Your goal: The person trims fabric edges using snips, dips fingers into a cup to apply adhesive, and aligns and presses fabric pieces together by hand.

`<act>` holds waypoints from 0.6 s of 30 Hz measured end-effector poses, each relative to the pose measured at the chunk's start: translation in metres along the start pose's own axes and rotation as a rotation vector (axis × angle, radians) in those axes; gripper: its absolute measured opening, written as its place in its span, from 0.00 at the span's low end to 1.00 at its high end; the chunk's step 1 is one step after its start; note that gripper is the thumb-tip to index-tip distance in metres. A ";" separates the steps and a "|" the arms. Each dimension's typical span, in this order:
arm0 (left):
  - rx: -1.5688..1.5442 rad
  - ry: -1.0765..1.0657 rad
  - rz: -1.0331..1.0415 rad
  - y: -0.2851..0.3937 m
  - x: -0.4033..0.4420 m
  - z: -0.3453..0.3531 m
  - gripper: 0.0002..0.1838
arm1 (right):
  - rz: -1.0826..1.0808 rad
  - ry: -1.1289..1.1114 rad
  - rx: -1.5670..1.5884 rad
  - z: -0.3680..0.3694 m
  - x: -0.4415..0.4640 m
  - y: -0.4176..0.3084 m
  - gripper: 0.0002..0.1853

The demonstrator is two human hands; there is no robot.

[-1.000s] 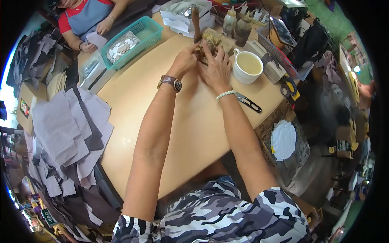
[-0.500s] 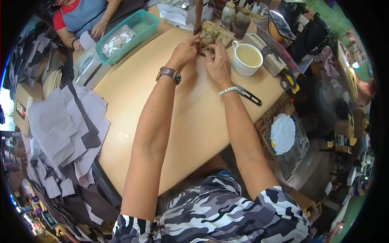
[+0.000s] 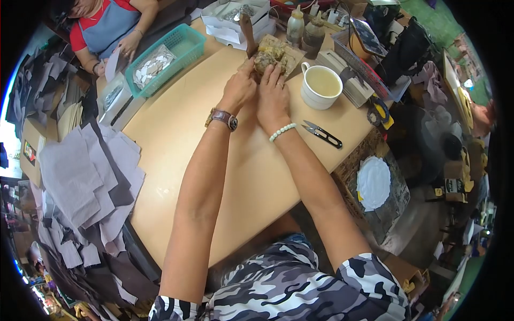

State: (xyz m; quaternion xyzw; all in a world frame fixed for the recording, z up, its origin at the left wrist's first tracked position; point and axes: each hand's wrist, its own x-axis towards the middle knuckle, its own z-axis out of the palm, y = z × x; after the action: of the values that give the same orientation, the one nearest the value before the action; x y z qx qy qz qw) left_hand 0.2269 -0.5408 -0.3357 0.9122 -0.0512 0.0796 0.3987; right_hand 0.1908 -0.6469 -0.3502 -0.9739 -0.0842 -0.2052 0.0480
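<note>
My left hand (image 3: 239, 92) rests at the near left edge of a crusty yellow-brown lump (image 3: 266, 58) at the table's far end. Its fingers are bent, and their tips are partly hidden. Close beside it, my right hand (image 3: 273, 99) reaches forward with stretched fingers, their tips touching the near side of the lump. Just behind my left fingers, a wooden handle (image 3: 247, 31) stands upright, its lower end hidden. A white mug (image 3: 321, 100) of pale liquid stands right of my right hand. Black thread snips (image 3: 324, 135) lie near my right wrist.
At the back left is a teal basket (image 3: 199, 45) holding white pieces. Another person's hand (image 3: 128, 45) is beyond it. Squeeze bottles (image 3: 295, 25) stand behind the lump. Stacked grey fabric pieces (image 3: 75, 171) lie left. A white oval pad (image 3: 373, 183) sits lower right.
My right hand has moved left and toward me, close to my left hand. My left hand has shifted slightly left and nearer. The snips now show fully.
</note>
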 end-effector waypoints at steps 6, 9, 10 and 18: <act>-0.083 -0.063 -0.011 0.009 0.000 -0.010 0.25 | -0.028 -0.054 0.057 -0.007 -0.003 0.002 0.34; -0.096 -0.036 -0.002 0.005 0.002 -0.006 0.24 | -0.050 -0.002 0.136 -0.001 -0.006 0.005 0.30; -0.090 -0.050 -0.029 0.009 0.000 -0.007 0.24 | -0.042 -0.014 0.133 -0.001 -0.006 0.005 0.30; -0.059 -0.017 0.003 -0.006 0.001 0.003 0.25 | -0.027 -0.025 0.173 -0.007 -0.004 -0.001 0.23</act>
State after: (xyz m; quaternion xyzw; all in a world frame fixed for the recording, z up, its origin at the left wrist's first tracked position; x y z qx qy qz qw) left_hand 0.2292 -0.5389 -0.3419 0.9005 -0.0585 0.0709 0.4250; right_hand 0.1841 -0.6475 -0.3460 -0.9674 -0.1154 -0.1855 0.1283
